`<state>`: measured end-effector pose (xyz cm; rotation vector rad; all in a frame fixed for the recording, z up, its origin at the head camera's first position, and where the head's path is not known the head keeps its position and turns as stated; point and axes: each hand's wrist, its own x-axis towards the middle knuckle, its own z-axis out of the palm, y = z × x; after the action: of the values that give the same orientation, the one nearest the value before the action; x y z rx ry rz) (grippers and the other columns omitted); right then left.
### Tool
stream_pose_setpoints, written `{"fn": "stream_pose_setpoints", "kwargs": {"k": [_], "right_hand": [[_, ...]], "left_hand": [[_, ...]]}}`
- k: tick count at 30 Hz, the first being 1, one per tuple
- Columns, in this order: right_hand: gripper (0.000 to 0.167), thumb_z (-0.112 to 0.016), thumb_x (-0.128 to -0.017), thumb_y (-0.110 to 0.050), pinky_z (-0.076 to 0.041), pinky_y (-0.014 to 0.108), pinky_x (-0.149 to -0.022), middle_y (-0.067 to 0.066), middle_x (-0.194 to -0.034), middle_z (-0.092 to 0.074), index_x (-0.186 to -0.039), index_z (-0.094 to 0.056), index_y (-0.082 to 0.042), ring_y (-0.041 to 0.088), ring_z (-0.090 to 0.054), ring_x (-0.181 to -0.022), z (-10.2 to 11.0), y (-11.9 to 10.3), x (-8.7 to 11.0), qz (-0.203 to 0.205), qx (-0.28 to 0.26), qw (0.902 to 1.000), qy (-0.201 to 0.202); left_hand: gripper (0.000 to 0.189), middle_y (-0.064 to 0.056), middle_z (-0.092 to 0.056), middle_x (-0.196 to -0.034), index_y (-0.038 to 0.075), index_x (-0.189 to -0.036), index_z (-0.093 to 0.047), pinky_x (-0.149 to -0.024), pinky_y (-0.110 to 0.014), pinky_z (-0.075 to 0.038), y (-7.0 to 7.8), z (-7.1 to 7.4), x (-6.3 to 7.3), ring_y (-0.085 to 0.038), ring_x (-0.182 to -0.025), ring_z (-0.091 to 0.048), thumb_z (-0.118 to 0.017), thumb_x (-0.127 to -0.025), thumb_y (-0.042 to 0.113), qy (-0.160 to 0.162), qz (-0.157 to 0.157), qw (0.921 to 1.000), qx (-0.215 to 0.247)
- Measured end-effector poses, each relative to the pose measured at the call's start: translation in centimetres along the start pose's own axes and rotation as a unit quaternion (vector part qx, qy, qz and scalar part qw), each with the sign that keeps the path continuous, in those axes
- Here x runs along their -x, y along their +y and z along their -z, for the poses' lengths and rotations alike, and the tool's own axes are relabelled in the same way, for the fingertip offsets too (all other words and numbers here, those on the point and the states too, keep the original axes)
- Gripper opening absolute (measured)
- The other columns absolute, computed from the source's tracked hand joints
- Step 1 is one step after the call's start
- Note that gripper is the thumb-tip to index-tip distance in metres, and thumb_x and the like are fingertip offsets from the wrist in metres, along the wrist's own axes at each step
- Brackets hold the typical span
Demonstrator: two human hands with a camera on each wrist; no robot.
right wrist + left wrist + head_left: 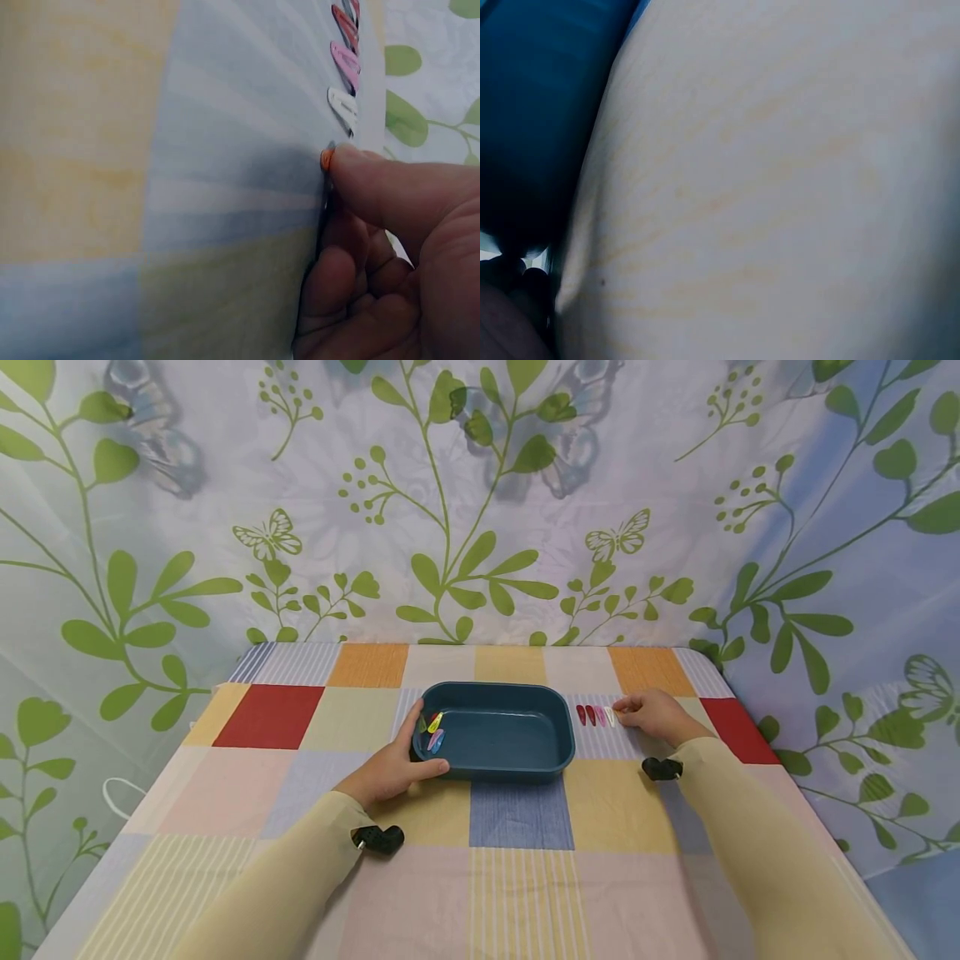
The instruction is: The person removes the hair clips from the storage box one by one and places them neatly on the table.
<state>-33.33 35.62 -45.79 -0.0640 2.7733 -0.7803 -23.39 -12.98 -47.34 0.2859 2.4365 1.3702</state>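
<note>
My right hand (655,714) pinches an orange hair clip (326,160) between thumb and fingers, low over the cloth. To its left, a row of snap hair clips lies on the table: a white one (343,107), a pink one (345,64) and dark red ones (581,715). My left hand (393,768) holds the near left corner of a dark blue rectangular tray (495,772), thumb at the front rim and fingers along the left side. Inside the tray's left end are a yellow clip (435,722), a blue clip (438,742) and others partly overlapping.
A patchwork-patterned cloth (517,893) covers the table. Behind and beside it hang curtains (465,485) printed with leaves and butterflies. A white cable loop (112,793) shows at the left edge. Dark wrist devices (380,840) sit at both sleeve cuffs.
</note>
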Motion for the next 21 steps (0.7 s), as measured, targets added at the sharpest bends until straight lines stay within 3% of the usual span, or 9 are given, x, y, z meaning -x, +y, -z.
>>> {"fn": "stream_pose_setpoints", "kwargs": {"k": [10,17,21], "right_hand": [[0.040,-0.071,-0.101,-0.021,-0.043,0.036,-0.091,0.011,-0.112,-0.070,-0.136,-0.068,-0.001,0.030,-0.055,-0.108,-0.07,0.31,-0.12,-0.027,-0.051,0.9983,-0.002],[0.042,-0.070,-0.101,-0.021,-0.046,0.037,-0.094,0.016,-0.122,-0.070,-0.137,-0.067,0.000,0.030,-0.057,-0.111,-0.33,0.45,0.08,-0.030,-0.067,0.9973,-0.001],[0.042,-0.070,-0.101,-0.021,-0.045,0.034,-0.092,0.014,-0.119,-0.070,-0.138,-0.067,0.000,0.029,-0.056,-0.110,-0.43,0.47,0.03,-0.038,-0.081,0.9960,-0.001]], "left_hand": [[0.117,-0.013,-0.018,-0.176,0.053,-0.164,0.011,-0.119,-0.062,-0.035,-0.24,0.07,-0.10,-0.040,-0.148,-0.043,-0.080,-0.091,0.051,-0.002,0.000,1.0000,0.001],[0.117,-0.013,-0.019,-0.175,0.053,-0.164,0.011,-0.119,-0.062,-0.035,-0.44,-0.01,-0.30,-0.040,-0.148,-0.043,-0.080,-0.090,0.053,0.001,0.005,1.0000,-0.004],[0.118,-0.013,-0.020,-0.175,0.053,-0.164,0.011,-0.119,-0.063,-0.035,-0.31,-0.06,-0.25,-0.040,-0.147,-0.044,-0.080,-0.090,0.053,0.002,0.006,1.0000,-0.002]]}}
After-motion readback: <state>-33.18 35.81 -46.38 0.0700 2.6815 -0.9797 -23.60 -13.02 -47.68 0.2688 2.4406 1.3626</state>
